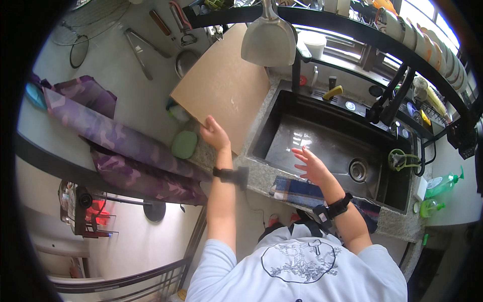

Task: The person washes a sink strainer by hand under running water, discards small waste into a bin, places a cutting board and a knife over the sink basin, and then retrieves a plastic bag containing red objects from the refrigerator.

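My left hand [216, 135] is at the near left edge of a large wooden board [226, 83], to the left of the sink. Its thumb shows against the board, and the other fingers are curled at the edge, partly hidden. Over the front of a dark sink basin [279, 139], my right hand [312, 164] is held with fingers spread and nothing in it. The basin floor looks wet, with a round drain [357, 170] at the right. A folded plaid cloth [296, 190] lies along the sink's front rim, below my right hand.
A metal spatula [268, 41] hangs from a black dish rack [234, 16] above the sink. A black faucet [392, 100] rises behind the basin. Purple camouflage fabric [124, 139] and a green oval item [184, 145] are at the left. Soap bottles [441, 185] stand right.
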A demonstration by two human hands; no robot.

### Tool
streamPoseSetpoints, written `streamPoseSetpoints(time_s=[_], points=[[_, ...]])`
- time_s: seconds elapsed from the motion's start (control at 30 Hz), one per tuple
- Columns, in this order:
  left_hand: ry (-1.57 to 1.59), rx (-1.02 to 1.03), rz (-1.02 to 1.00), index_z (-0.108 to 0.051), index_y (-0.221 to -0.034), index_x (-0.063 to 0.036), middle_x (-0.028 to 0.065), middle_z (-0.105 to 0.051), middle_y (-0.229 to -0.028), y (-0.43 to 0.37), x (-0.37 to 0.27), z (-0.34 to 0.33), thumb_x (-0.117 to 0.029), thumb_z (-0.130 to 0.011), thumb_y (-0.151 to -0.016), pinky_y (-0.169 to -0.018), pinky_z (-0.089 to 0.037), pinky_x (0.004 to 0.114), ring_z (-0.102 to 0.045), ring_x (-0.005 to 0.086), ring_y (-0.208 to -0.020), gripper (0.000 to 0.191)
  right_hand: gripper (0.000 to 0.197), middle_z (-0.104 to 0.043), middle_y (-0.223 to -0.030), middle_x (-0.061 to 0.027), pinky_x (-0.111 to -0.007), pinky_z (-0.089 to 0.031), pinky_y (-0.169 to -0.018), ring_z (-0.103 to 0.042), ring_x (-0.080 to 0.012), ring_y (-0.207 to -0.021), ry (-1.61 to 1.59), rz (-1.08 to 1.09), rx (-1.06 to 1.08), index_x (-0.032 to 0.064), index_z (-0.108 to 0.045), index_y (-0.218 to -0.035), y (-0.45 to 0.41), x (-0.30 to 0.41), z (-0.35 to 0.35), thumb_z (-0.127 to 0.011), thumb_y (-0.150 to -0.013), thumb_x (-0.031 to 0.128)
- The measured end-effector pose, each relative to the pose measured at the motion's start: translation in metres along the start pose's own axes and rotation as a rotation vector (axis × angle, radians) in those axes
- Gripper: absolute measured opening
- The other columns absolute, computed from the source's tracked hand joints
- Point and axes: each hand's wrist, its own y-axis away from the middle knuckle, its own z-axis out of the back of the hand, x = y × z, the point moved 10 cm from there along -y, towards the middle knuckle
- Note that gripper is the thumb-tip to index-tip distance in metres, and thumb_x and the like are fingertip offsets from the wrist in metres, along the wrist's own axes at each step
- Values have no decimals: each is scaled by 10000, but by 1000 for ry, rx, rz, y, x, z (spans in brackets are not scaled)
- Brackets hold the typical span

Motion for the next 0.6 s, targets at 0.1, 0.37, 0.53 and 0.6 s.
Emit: streamPoseSetpoints(time_s=[0.1, 0.37, 0.53, 0.6], points=[[36, -67, -21, -493, -766, 62, 119, -556, -713, 7, -7, -1, -309, -532, -817, -601, -426, 290, -532, 182, -665, 377, 572, -163, -1379, -104, -584, -59, -956, -147, -374, -1242, -4, 30, -57, 207, -426, -1210, -5, 4, 10, -385, -780, 583], [-151, -172, -93, -448, -615, 15, 36, -425, -569, 2, -53, 76, -378, -533, -812, -505, -342, 272, -384, 134, -544, 448, 539, -262, -1340, -91, -574, -118, -934, -230, -308, -1217, 137, 148, -161, 220, -429, -1208, -15, 26, 19, -441, -771, 536], [5, -189, 85, -478, -673, 8, 0, -449, -626, -7, -58, 149, -268, -533, -827, -536, -362, 234, -402, 102, -585, 321, 541, -467, -1187, -112, -271, -291, -927, -404, -181, -1113, 283, 368, -205, 37, -428, -1194, -63, 44, -7, -526, -797, 390], [99, -186, 149, -474, -687, -3, -10, -457, -660, -8, -56, 176, -240, -517, -840, -543, -367, 224, -407, 94, -605, 286, 556, -464, -1190, -119, -284, -303, -925, -410, -189, -1112, 358, 446, -228, 35, -415, -1204, -96, 42, -8, -516, -799, 402]])
